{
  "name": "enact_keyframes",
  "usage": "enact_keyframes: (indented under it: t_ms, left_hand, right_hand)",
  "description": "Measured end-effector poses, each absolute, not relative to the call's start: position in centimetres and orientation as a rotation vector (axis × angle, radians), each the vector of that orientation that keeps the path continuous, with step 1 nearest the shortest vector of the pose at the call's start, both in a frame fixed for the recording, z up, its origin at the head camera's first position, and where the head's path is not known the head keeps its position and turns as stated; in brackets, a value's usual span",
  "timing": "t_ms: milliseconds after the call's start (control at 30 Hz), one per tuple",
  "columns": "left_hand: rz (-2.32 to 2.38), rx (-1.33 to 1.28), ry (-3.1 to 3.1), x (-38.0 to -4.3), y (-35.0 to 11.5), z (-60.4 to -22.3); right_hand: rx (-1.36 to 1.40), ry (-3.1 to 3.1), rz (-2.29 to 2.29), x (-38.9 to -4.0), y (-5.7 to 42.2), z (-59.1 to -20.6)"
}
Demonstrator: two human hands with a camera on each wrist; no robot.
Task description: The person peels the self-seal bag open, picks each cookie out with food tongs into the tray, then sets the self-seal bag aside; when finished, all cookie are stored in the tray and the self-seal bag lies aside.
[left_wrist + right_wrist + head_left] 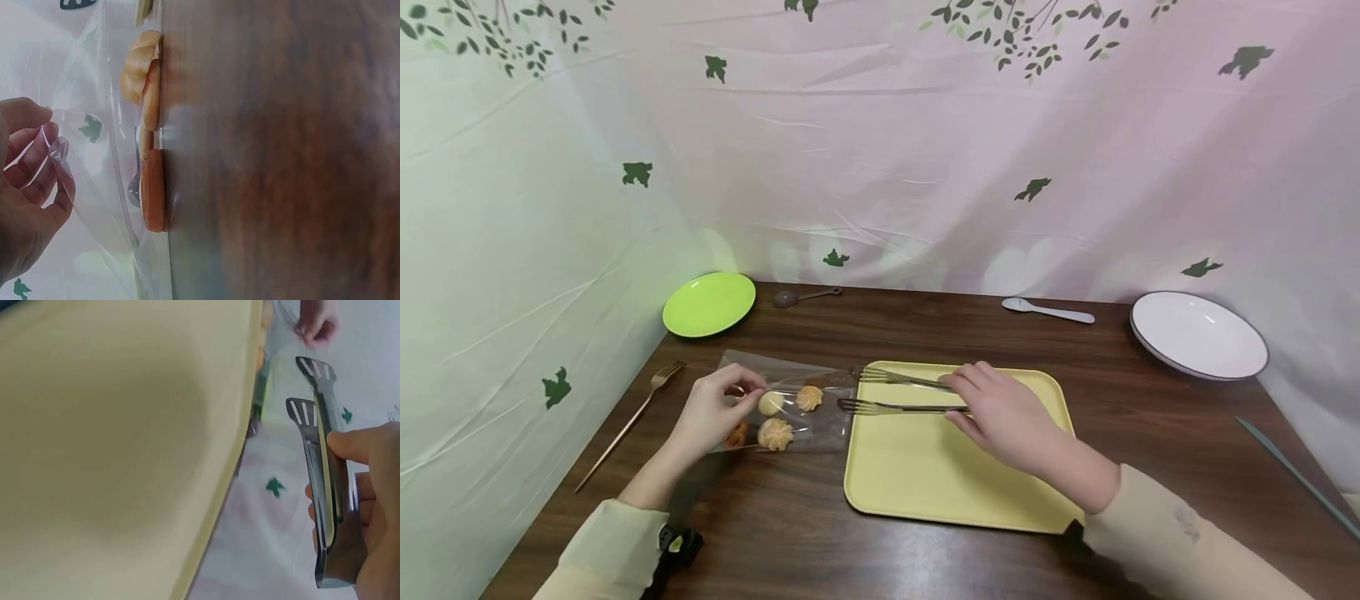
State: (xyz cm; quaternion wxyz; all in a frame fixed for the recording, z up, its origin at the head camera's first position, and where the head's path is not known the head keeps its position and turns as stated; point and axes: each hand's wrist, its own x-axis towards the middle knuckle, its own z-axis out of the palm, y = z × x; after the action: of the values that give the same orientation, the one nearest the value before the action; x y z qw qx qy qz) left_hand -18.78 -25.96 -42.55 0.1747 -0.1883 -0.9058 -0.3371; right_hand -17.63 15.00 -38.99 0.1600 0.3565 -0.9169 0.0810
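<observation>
Thumb and fingers of my left hand (718,407) pinch the edge of a clear plastic bag (831,435), lifting its film in the left wrist view. Inside are a round pale cookie (771,404), two swirled cookies (775,434) and a reddish-brown cookie (154,194), partly covered by the hand in the head view. My right hand (1003,415) grips metal tongs (910,408) above a yellow tray (940,487). Their slotted tips are spread apart, pointing left toward the bag's right end. In the right wrist view the tongs (326,481) lie between thumb and fingers.
A green plate (710,305) and a dark measuring spoon (786,298) sit at the back left; a gold fork (632,421) lies along the left edge. At the back right are a light spreader (1048,311) and a white dish (1198,333), with a teal knife (1296,471) nearer me.
</observation>
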Motion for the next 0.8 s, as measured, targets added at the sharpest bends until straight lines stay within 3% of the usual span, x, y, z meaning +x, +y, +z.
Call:
enact_keyframes:
  t_ms: [533, 800]
  left_hand:
    - [-0.941, -0.514, -2.584, -18.7, -26.0, -42.4]
    - [-0.97, -0.505, -2.602, -18.7, -26.2, -42.5]
  right_hand:
    - [1.057, -2.654, 0.075, -20.0, 8.3, -41.9]
    - [1.048, -2.742, 0.123, -20.3, 8.2, -41.6]
